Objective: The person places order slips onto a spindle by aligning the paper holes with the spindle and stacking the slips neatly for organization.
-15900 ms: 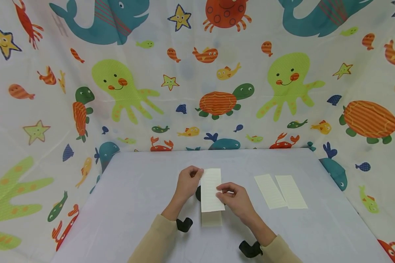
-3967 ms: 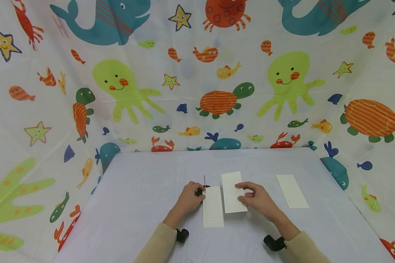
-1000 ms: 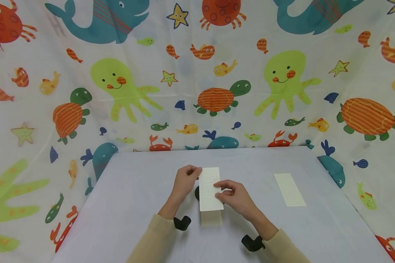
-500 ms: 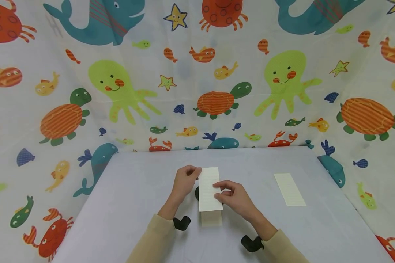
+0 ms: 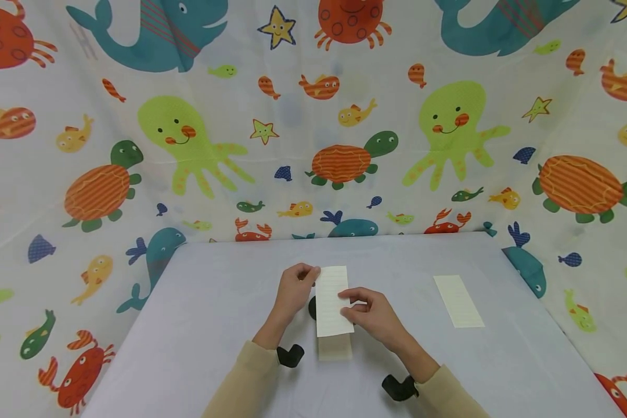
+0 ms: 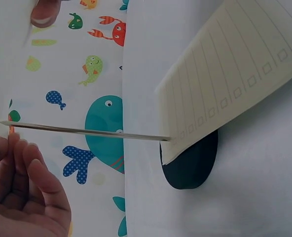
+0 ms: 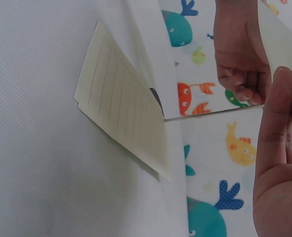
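My left hand [image 5: 294,290] pinches the top left corner of a cream lined paper slip [image 5: 330,307], while my right hand [image 5: 375,314] pinches its right edge between thumb and fingers. Under it stands a bill spike: a thin metal pin [image 6: 87,131] rising from a round black base [image 6: 190,173]. Lined slips with small checkboxes [image 6: 235,74] lie low on the pin, over the base. In the left wrist view the pin's pointed tip is right by my left fingertips. From the head, the raised slip hides the pin and most of the slips below.
One more lined slip [image 5: 458,301] lies flat on the white table [image 5: 214,325], to the right. A cloth printed with sea animals [image 5: 292,128] hangs behind the table and along its sides. A black wrist camera [image 5: 291,356] sits on the left wrist, another [image 5: 399,388] on the right.
One of two slips on the right is gone from the table. Since 4.0 s ago both hands brought a slip over the spike; they barely moved in the last second. The left cloth shifted.
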`<state>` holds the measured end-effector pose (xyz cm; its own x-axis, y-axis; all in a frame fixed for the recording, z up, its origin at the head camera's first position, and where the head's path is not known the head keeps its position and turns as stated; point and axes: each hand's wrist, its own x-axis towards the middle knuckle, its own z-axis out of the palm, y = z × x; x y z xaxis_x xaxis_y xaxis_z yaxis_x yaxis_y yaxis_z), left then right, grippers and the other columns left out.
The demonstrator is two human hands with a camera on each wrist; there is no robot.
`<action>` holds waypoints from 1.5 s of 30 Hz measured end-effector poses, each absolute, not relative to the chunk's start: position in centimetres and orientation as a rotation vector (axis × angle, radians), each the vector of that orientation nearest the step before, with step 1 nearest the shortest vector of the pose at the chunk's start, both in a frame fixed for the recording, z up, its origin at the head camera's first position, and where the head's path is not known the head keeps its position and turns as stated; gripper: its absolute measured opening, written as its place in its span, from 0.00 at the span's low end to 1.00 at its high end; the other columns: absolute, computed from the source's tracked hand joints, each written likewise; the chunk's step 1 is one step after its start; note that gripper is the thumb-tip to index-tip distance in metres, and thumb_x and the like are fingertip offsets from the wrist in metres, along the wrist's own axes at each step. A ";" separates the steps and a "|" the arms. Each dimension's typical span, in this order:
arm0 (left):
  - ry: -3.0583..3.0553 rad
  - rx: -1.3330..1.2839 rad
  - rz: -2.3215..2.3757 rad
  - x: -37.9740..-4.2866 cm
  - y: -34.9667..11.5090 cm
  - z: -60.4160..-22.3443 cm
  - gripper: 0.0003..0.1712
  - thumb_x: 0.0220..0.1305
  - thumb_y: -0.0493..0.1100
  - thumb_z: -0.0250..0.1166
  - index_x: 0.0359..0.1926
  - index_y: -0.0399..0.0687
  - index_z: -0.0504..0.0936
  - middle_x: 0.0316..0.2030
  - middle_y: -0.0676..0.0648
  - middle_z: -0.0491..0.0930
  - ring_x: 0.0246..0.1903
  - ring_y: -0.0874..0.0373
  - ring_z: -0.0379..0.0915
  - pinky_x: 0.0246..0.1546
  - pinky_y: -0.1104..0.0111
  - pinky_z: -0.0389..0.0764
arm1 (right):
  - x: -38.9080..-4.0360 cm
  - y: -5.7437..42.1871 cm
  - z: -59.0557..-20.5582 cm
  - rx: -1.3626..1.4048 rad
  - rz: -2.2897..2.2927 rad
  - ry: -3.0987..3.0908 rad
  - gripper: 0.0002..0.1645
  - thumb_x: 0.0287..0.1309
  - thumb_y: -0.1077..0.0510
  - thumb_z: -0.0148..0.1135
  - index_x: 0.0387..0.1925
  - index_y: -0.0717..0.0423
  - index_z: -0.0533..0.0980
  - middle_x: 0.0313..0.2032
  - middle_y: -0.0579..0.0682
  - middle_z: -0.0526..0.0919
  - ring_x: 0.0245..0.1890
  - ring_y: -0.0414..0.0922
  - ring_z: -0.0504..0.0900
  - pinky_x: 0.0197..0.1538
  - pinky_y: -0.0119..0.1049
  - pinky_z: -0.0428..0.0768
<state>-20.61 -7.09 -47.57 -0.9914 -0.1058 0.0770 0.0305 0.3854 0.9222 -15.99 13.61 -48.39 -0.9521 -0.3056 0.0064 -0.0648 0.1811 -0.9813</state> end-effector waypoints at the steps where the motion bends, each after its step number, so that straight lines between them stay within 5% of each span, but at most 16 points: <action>1: -2.506 0.069 -1.671 -20.5 -7.0 -47.6 0.14 0.73 0.51 0.63 0.45 0.46 0.86 0.35 0.49 0.81 0.36 0.55 0.75 0.39 0.63 0.78 | -16.0 13.7 -48.5 -0.364 -1.860 2.261 0.22 0.62 0.59 0.71 0.57 0.58 0.80 0.45 0.56 0.77 0.30 0.47 0.81 0.35 0.31 0.78; 23: -2.543 0.071 -1.561 -19.6 -6.5 -52.2 0.10 0.70 0.44 0.65 0.39 0.41 0.86 0.30 0.48 0.79 0.32 0.55 0.71 0.30 0.66 0.73 | -15.5 15.0 -52.0 -0.435 -1.752 2.266 0.19 0.61 0.59 0.71 0.53 0.59 0.81 0.42 0.52 0.80 0.28 0.44 0.79 0.32 0.33 0.78; 45: -2.659 -0.035 -1.420 -20.6 -7.2 -53.8 0.05 0.67 0.39 0.66 0.34 0.43 0.83 0.31 0.49 0.76 0.33 0.57 0.69 0.36 0.63 0.72 | -15.8 14.0 -52.5 -0.546 -1.483 2.419 0.15 0.55 0.68 0.67 0.47 0.62 0.81 0.28 0.47 0.75 0.20 0.38 0.75 0.25 0.31 0.74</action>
